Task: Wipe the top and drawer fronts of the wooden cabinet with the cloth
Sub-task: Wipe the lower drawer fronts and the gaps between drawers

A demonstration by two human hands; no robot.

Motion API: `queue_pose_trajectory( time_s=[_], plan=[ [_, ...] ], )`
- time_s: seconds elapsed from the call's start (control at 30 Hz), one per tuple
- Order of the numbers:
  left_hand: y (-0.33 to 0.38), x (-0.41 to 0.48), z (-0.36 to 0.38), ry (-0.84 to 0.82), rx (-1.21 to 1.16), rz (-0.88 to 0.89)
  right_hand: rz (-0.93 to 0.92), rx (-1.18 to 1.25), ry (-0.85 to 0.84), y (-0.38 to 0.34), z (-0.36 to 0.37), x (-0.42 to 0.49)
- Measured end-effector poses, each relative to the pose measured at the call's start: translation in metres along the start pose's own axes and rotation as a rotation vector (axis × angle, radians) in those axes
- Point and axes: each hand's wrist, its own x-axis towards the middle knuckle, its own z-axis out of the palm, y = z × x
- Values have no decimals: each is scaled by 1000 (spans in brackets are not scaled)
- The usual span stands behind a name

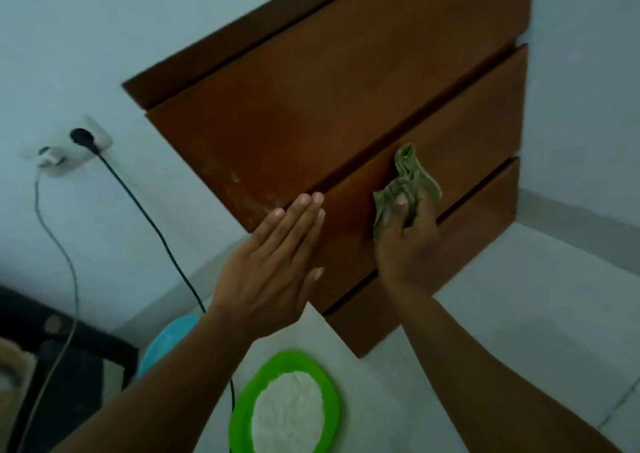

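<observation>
The brown wooden cabinet [332, 82] fills the upper middle of the head view, tilted, with three drawer fronts separated by dark gaps. White dusty marks show near the lower left corner of the upper drawer front [239, 182]. My right hand [405, 241] grips a crumpled green cloth [407, 182] and presses it against the middle drawer front. My left hand [273, 265] lies flat, fingers together, at the left edge of the same drawer front, holding nothing.
A green plate [242, 407] with white powder lies on the floor below the cabinet, with a blue bowl [166, 341] to its left. A wall socket [65, 151] at left holds a black plug and a white charger; their cables hang down. Pale tiled floor lies to the right.
</observation>
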Motion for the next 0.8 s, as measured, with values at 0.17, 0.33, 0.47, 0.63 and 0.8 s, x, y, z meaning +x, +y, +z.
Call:
queue_pose_trajectory(
  time_s=[0.17, 0.33, 0.47, 0.63, 0.8],
  plan=[
    [-41, -34, -27, 70, 115, -134, -339, 203, -173, -47, 27, -35],
    [-61, -34, -38, 107, 177, -150, -599, 20, -353, -74, 45, -47],
    [-61, -28, -39, 151, 187, -150, -702, -160, -394, -67, 55, -50],
    [-59, -28, -35, 165, 168, -165, -774, -276, -352, -51, 62, -50],
    [-53, -27, -29, 139, 145, -149, -824, -304, -373, -20, 57, -58]
  ],
)
